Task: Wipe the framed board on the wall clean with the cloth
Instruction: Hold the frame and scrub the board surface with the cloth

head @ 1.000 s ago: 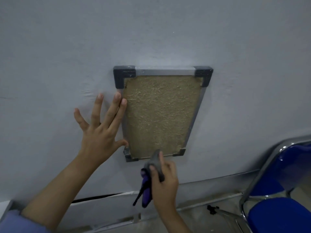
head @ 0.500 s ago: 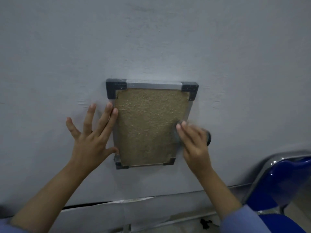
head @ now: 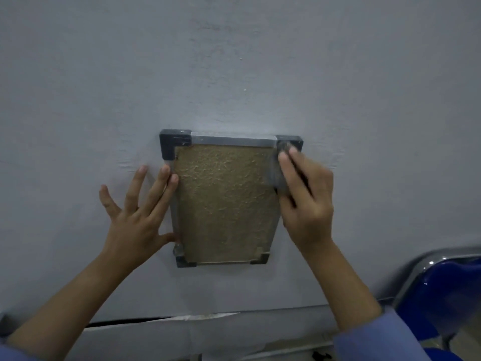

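A small cork board point(head: 223, 201) in a grey metal frame with dark plastic corners hangs on the pale wall. My left hand point(head: 138, 217) lies flat on the wall, fingers spread, with fingertips and thumb touching the frame's left edge. My right hand point(head: 304, 201) presses a grey cloth point(head: 277, 168) against the frame's right edge, near the top right corner. Most of the cloth is hidden under the fingers and blurred by motion.
A blue chair point(head: 447, 295) with a chrome tube frame stands at the lower right, close to my right forearm. A pale skirting strip point(head: 182, 332) runs along the foot of the wall, with a dark gap above it on the left.
My right hand has carried the cloth from below the board's bottom edge up along the right side of the frame to the top right corner. My left hand has kept its place.
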Action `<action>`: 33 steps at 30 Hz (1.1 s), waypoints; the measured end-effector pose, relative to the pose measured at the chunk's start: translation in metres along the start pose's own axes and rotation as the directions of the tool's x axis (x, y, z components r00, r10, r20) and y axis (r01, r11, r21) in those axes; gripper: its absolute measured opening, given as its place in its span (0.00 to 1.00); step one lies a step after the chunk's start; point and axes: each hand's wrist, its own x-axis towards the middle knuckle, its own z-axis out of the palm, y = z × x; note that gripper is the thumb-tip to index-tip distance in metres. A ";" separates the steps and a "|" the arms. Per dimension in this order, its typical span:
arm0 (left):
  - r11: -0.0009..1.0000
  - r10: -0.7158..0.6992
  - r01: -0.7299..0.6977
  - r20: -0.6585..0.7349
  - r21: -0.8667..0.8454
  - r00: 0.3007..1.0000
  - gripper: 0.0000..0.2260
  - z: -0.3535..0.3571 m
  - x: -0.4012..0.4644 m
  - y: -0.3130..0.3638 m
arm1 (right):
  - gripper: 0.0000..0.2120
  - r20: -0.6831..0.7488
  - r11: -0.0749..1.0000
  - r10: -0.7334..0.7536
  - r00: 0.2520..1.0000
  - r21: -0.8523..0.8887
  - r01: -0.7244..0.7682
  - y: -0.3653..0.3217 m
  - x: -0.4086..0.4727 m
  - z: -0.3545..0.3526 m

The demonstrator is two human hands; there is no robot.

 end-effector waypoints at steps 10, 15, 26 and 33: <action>0.998 -0.013 0.014 -0.011 0.056 1.000 0.66 -0.001 0.000 0.001 | 0.15 0.372 0.996 -0.080 0.925 0.003 0.085 -0.018 -0.125 0.026; 0.995 0.005 -0.002 -0.031 0.100 1.000 0.59 -0.005 -0.003 -0.004 | 0.16 0.178 0.985 0.143 0.974 0.069 -0.157 -0.026 -0.107 0.014; 0.997 -0.019 0.023 -0.058 0.073 0.998 0.60 -0.026 0.033 -0.022 | 0.15 -0.144 0.948 0.319 0.937 0.029 -0.318 -0.068 0.005 0.062; 0.997 0.001 0.005 -0.071 0.081 0.997 0.61 -0.025 0.032 -0.023 | 0.14 0.157 0.996 -0.009 0.988 0.094 -0.006 -0.072 0.005 0.048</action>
